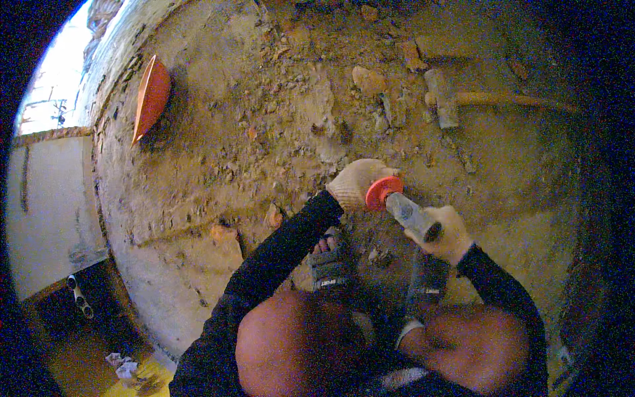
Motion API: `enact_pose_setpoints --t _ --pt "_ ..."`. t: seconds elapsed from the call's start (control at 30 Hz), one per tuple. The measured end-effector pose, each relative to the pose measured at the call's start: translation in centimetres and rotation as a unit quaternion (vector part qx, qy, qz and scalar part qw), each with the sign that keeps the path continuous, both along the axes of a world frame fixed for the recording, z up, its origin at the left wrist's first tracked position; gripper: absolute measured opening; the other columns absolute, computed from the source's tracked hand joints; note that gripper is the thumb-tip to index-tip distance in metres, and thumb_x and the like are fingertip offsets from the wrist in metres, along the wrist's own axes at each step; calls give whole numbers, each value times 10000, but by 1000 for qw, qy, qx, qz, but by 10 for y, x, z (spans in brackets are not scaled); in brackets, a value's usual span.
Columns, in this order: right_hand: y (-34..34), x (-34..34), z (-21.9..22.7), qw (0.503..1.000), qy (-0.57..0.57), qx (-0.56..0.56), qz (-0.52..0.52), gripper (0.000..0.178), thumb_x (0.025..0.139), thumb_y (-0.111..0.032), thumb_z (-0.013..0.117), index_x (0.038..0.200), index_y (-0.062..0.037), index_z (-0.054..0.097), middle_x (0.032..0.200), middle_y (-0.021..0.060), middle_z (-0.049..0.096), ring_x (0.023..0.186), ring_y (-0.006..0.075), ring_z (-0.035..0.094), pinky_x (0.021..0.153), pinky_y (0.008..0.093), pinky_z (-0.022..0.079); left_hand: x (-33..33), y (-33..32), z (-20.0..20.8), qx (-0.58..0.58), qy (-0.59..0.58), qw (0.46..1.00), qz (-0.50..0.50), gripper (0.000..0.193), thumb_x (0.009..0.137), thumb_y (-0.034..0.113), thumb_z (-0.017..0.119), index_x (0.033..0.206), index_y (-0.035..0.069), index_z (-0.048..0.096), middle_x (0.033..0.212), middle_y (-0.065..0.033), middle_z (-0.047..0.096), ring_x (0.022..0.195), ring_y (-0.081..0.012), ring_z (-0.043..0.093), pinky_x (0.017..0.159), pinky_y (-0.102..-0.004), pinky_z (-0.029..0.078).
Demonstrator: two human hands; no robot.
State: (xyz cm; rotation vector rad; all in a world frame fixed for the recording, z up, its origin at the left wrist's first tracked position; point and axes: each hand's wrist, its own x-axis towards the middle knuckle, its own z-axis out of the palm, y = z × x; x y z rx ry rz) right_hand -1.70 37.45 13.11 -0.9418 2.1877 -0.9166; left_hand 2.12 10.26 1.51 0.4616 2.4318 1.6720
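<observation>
Gripping tool w/ round orange disc (376,195), 3 o'clock from ctr, in closed fingers of L hand (358,182). Holding blunt grey cylinder (407,211), 4 o'clock of disc, in curled fingers of R hand (455,233); prob. hammer head, but grainy. See grey-headed, wooden-handled hammer (442,98), 1 o'clock, on rubble-strewn floor (278,152).

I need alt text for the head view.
Left hand closed at a round red disc, right hand holding a grey dark-ended block beside it. On rubbly brown ground: a wooden-handled grey hammer, a curved orange object.
</observation>
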Motion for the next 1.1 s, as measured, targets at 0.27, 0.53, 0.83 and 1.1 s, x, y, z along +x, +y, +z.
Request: enact_pose_setpoints --t 0.27,0.53,0.83,1.1 --pt "15 -10 -18 991 94 27 94 281 749 -365 712 745 -101 616 740 194 647 741 443 649 625 504 503 -6 -2 28 -51 141 988 -21 429 701 379 782 1031 131 664 912 -136 674 914 -402 655 769 -478 536" --pt "57 46 -30 982 -170 30 -73 332 791 -340 825 918 -49 728 866 161 759 794 317 751 704 397 572 9 36 27 -324 177 925 -87 123 896 285 634 948 174 643 807 -69 696 848 -304 704 679 -452 548" --pt "67 67 -41 958 -143 79 -235 298 790 -302 803 903 -41 714 812 125 742 741 273 730 692 387 565 16 53 33 -321 165 931 -49 170 859 298 661 963 169 625 837 -50 696 853 -293 698 699 -443 539" --pt "35 7 10 968 -117 -13 -220 148 837 -146 759 915 -36 699 763 31 699 650 188 659 635 364 543 -9 27 39 -283 66 956 33 258 816 354 720 941 135 667 845 -124 705 839 -353 701 727 -461 551"
